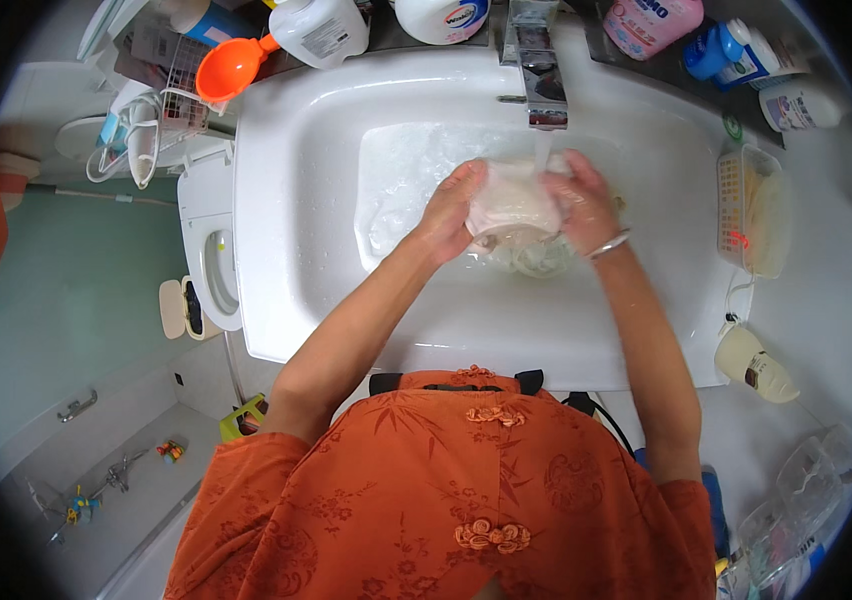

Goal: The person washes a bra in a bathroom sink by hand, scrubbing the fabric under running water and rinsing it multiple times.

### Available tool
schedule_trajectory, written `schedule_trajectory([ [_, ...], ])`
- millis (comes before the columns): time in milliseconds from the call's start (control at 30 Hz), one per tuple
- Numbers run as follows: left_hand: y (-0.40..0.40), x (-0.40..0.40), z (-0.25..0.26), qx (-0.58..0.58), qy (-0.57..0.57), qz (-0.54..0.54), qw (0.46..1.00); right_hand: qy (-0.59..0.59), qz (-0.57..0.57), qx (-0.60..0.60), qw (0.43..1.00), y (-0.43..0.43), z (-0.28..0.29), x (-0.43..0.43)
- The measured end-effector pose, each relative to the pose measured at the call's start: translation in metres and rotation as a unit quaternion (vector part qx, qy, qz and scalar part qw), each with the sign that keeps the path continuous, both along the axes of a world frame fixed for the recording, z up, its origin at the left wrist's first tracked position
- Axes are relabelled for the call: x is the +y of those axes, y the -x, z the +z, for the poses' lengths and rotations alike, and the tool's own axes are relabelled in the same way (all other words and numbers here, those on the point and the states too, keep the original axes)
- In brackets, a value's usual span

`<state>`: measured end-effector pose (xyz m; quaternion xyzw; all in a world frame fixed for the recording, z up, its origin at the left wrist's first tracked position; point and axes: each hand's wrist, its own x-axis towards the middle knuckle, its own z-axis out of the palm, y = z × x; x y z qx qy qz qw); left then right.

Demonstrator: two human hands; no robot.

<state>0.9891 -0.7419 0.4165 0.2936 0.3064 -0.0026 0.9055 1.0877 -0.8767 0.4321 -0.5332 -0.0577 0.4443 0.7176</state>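
A wet, pale pink cloth (513, 199) is stretched between my two hands under the running faucet (546, 82). My left hand (453, 206) grips its left side, thumb on top. At the cloth's right edge is my right hand (583, 202), slightly blurred, with its fingers on the fabric and a silver bangle at the wrist. Water falls onto the cloth close to the right fingers. Below it, a pale, bunched item (542, 257) lies in the water of the white sink (411, 315); its kind is unclear.
Bottles (321, 34) line the sink's back edge, beside an orange scoop (229, 70). More bottles (718, 56) stand at the back right. A plastic basket (732, 210) sits on the right rim, with a cream-coloured tube (756, 365) nearer me. A toilet (219, 262) is at the left.
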Motion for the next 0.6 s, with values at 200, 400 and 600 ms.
schedule_trajectory([
  [200,-0.002,-0.032,-0.014,-0.075,0.187,-0.06,0.978,0.164,0.022,-0.614,0.772,0.056,-0.012,0.044],
  [400,0.013,-0.045,-0.029,0.109,0.032,0.059,0.992,0.323,0.029,-0.534,0.781,0.063,-0.028,0.05],
  [600,0.001,-0.032,0.004,0.047,0.095,-0.032,0.994,0.298,-0.032,-0.415,0.859,0.0,-0.043,0.028],
])
